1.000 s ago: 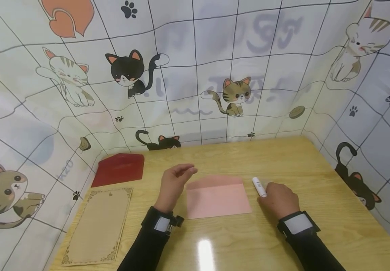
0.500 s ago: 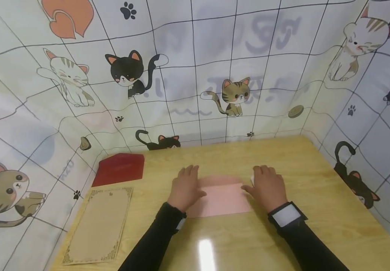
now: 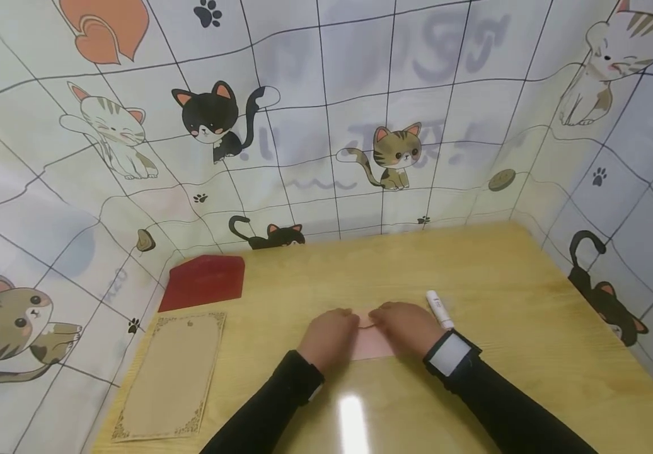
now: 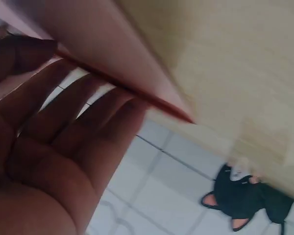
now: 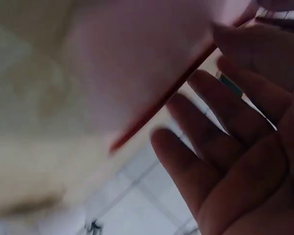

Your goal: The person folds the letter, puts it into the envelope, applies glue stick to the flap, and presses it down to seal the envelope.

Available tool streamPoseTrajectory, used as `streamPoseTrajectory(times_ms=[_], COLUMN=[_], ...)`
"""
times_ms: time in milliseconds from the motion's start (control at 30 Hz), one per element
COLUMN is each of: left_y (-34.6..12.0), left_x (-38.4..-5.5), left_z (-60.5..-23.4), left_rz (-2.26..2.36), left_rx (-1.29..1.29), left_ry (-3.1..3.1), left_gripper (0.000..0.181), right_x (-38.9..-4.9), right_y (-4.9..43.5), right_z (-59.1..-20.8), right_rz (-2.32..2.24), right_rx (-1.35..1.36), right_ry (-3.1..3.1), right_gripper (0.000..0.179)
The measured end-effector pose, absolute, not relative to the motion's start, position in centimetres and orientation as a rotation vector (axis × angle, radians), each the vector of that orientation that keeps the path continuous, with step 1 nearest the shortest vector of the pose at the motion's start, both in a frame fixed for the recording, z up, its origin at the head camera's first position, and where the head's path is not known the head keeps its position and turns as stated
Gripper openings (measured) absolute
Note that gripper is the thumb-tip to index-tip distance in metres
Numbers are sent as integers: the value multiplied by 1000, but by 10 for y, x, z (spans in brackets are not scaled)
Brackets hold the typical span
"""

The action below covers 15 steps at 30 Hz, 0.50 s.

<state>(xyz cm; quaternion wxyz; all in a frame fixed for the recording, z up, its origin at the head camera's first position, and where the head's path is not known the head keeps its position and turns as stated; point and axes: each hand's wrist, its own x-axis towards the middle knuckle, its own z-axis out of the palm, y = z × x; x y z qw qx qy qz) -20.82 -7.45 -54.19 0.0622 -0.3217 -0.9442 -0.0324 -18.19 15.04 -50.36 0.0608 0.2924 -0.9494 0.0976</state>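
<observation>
The pink envelope sits on the bench in front of the person, between the left hand and the right hand, which both pinch it along its far edge. The fingers of the two hands stand close together near the middle of that edge, with a small stretch of pink showing between them. In the left wrist view the thumb lies on the near side of the pink paper, while the fingertips line up along its dark red edge; a pointed corner reaches out beyond the little finger. The right wrist view, partly blurred, shows the matching hold: thumb against the paper, the other fingers spread along the red edge, the end of the paper reaching past them. A white tube lies just beside the right hand. Well apart, on the left, a red envelope lies beyond a tan bordered sheet.
</observation>
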Motion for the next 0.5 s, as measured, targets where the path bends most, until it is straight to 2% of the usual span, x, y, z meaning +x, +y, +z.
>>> streamPoseTrajectory(times_ms=[100, 167, 300, 400, 500], left_y=[-68, -64, -65, -79, -103], left_x=[-211, -205, -189, -183, -183], left_z=[-562, -557, -529, -513, -513], left_rz=[36, 90, 168, 145, 107], left_rx=[-994, -977, -943, -903, -838], left_ry=[-2844, -2860, -2872, -2895, -2916], left_gripper=[31, 37, 36, 34, 30], right_x=[-179, -175, -166, -165, -167], right_y=[140, 132, 122, 135, 161], right_z=[-510, -512, -501, -501, -502], right_rz=[324, 292, 156, 42, -50], right_rx=[984, 995, 929, 889, 863], right_ry=[-2861, -2863, -2887, -2898, -2912], right_gripper=[33, 36, 34, 35, 35])
